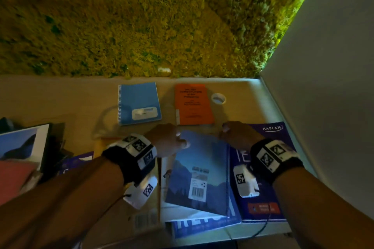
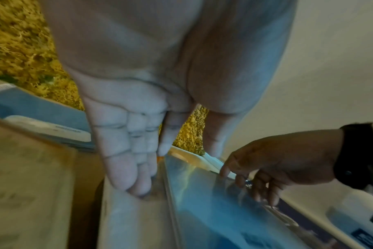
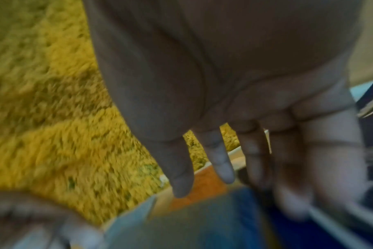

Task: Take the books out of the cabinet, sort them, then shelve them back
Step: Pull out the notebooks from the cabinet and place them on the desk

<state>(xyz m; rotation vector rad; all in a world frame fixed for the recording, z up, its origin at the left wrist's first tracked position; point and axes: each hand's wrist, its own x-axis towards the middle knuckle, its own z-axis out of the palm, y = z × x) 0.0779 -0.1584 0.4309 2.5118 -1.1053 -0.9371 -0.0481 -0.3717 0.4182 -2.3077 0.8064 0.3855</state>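
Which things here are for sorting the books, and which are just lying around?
For the job: blue landscape book held by left hand, right hand at its edge, orange book, spiral notebook, purple Kaplan book.
Lying about: tape roll, moss wall.

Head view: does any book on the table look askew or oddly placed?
Yes. The blue mountain-cover book lies tilted across the pile, overlapping the purple Kaplan book, while the spiral notebook and orange book lie separately.

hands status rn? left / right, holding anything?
Left hand: pinching the top left corner of the blue mountain-cover book.
Right hand: at the same book's top right corner, fingers relaxed; no clear grip visible.
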